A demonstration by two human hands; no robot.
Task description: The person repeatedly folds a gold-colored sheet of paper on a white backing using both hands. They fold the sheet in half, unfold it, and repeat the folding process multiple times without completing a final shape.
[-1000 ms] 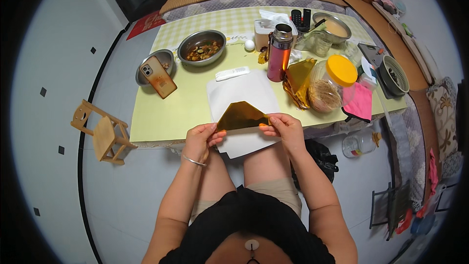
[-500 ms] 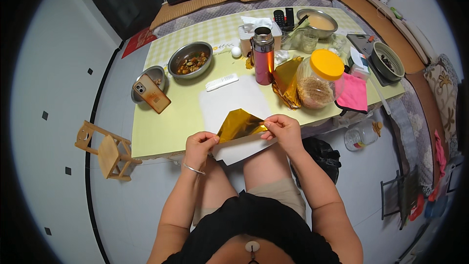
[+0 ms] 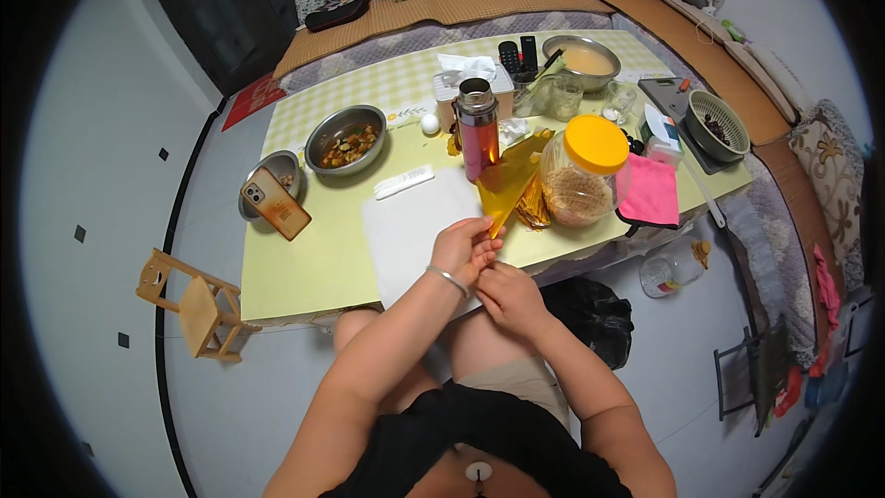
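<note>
Left hand (image 3: 466,247) pinches the gold foil sheet (image 3: 506,186) over the white paper (image 3: 410,231), right hand (image 3: 508,295) just below, fingers curled, touching the left, grip unclear.

— What's on the table (image 3: 304,258)?
— 1 red flask (image 3: 478,129), 1 yellow-lidded jar (image 3: 582,171), a pink cloth (image 3: 651,201) beside it.
— And left?
— 2 steel bowls (image 3: 346,138), a phone (image 3: 275,203) leaning on the smaller. A wooden stool (image 3: 198,304) stands below.

You've got a shiny gold sheet (image 3: 505,186), probably foil, over matt white paper (image 3: 412,231); steel bowl (image 3: 346,138) glossy, table (image 3: 304,263) smooth.
</note>
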